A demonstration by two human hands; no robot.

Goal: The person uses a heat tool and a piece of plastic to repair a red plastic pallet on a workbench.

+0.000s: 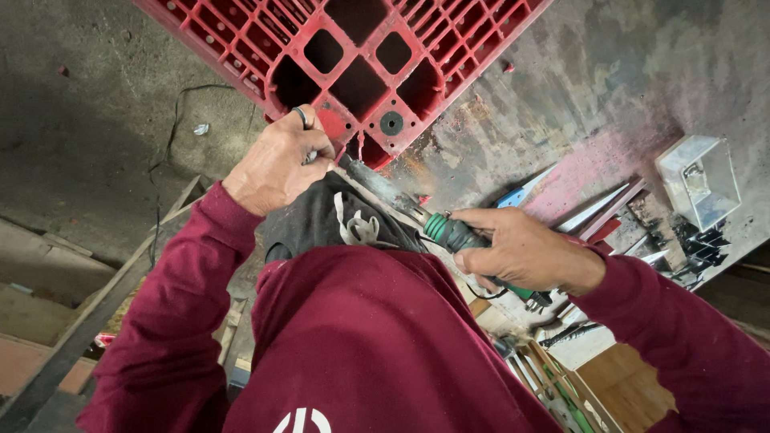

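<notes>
1. At the workbench, in the head view, the right hand point(521, 255) is gripping a green-handled tool point(417, 215), its tip touching the red plastic pallet point(353, 56)
2. The left hand point(277, 164) is pinching something small, too hidden to identify, at the pallet's near edge, over a black cloth point(333, 220)

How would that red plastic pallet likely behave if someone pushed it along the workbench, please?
The red plastic pallet would probably stay stiff, given its ribbed grid. Its many open cells suggest it is light for its size. Lying flat on the rough workbench, it would likely slide, not tip or roll.
</notes>
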